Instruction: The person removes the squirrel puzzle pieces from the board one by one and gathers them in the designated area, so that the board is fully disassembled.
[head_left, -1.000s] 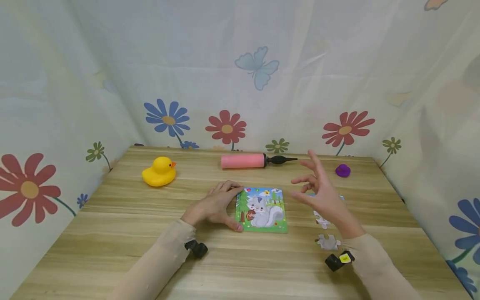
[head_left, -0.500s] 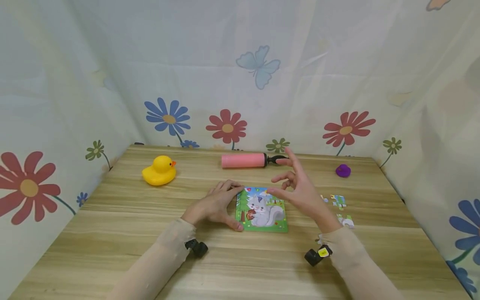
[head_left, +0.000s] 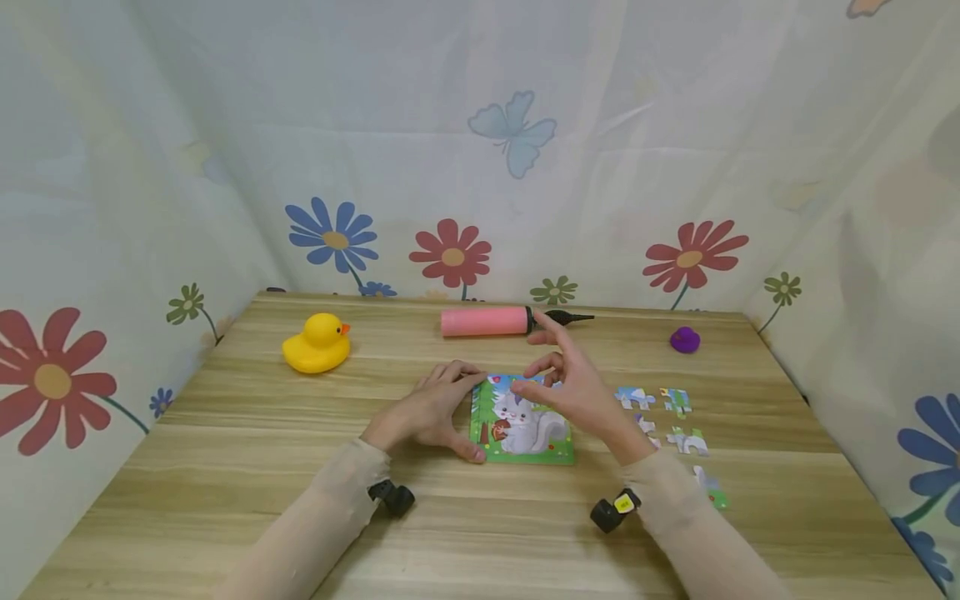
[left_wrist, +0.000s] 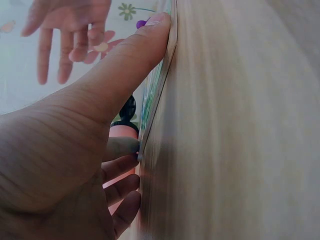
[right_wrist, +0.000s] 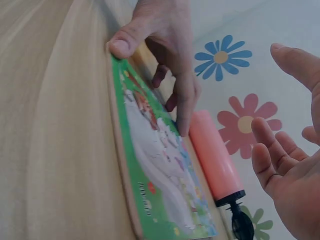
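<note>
A square puzzle board (head_left: 528, 433) with a grey squirrel picture lies flat on the wooden table. At its left edge my left hand (head_left: 431, 408) grips it, thumb on the near corner and index finger on the far corner. The right wrist view shows the same left hand (right_wrist: 167, 45) spanning the board (right_wrist: 155, 165). My right hand (head_left: 581, 396) hovers over the board's upper right part, fingers spread and slightly bent, with nothing seen in it. In the left wrist view the right hand (left_wrist: 72, 25) is above the board, apart from it.
Several loose jigsaw pieces (head_left: 687, 441) lie on the table right of the board, some partly hidden by my right arm. Behind the board lies a pink hand pump (head_left: 486, 322) with a black nozzle. A yellow rubber duck (head_left: 317, 346) stands back left, a small purple duck (head_left: 685, 339) back right.
My right hand has moved left, from beside the board to above it, uncovering several jigsaw pieces. The left hand and the board have stayed in place.
</note>
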